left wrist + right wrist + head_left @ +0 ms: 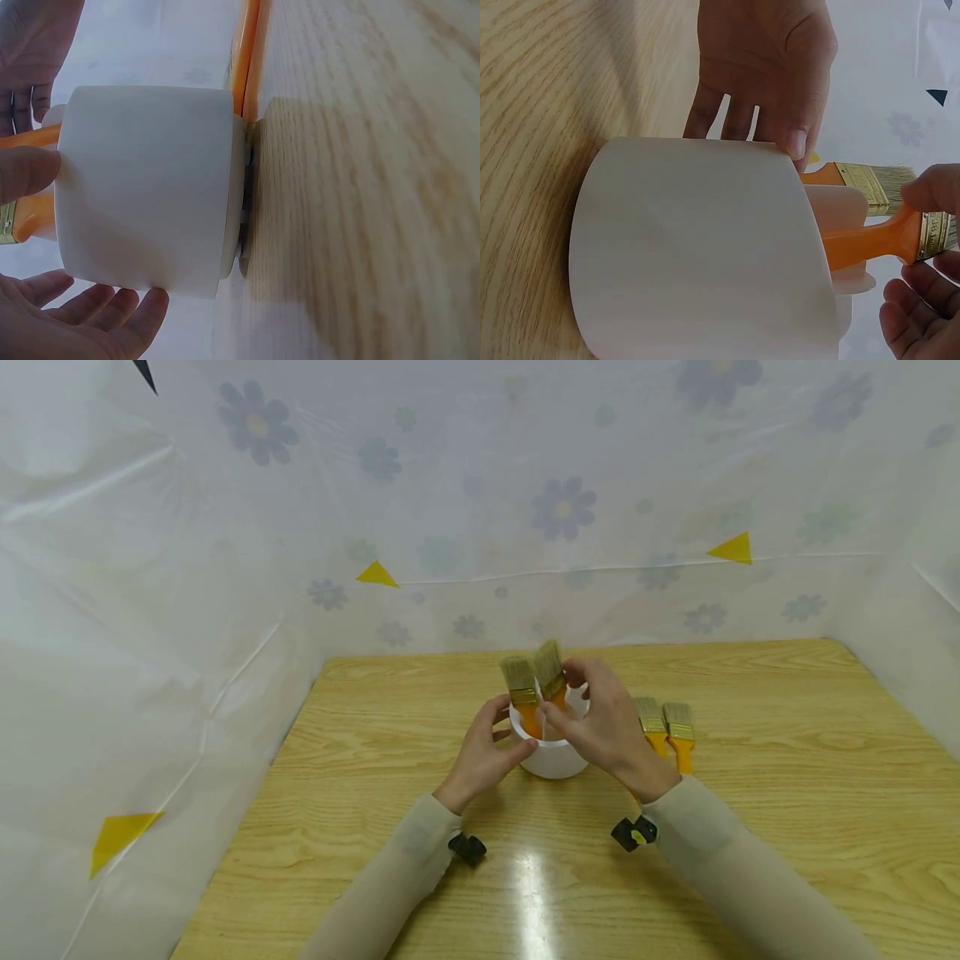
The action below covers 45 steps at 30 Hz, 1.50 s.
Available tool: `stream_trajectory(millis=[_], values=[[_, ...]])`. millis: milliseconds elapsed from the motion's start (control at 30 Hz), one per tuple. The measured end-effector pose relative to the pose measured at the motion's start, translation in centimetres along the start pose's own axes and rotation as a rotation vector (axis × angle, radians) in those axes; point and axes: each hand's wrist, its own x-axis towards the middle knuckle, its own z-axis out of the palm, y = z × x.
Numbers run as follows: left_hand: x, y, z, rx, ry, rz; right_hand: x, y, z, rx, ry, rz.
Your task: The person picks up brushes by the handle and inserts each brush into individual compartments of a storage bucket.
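Note:
A white round container (555,763) stands on the wooden table in front of me. My left hand (486,752) holds its left side, fingers along the wall and thumb at the rim. Two paintbrushes with orange handles stand in it, bristles up. My right hand (606,720) pinches the right-hand paintbrush (870,241) near its metal band, the lower end of the handle hidden inside the container. The other paintbrush (519,675) leans at the left inside the rim. White dividers (840,199) rise above the rim beside the handles.
Two more paintbrushes (679,731) lie side by side on the table (787,760), right of the container and partly behind my right arm. White flower-printed sheeting (465,510) surrounds the table at the back and sides, with yellow triangles (732,548) on it.

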Motion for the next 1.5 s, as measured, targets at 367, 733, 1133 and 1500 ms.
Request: stream_trajectory(millis=[367, 733, 1133, 1500], values=[[-0.1, 0.1, 0.0, 0.014, 0.003, -0.012, -0.4, 0.1, 0.1, -0.015, -0.006, 0.037], [0.0, 0.3, 0.0, 0.001, 0.003, -0.026, -0.9, 0.5, 0.2, -0.039, -0.014, 0.04], [-0.1, 0.3, 0.0, -0.001, 0.001, -0.014, -1.5, 0.3, 0.1, -0.052, -0.029, 0.024], [-0.9, 4.3, -0.9, -0.038, -0.028, -0.013, -2.1, 0.7, 0.4, -0.06, -0.037, 0.006]])
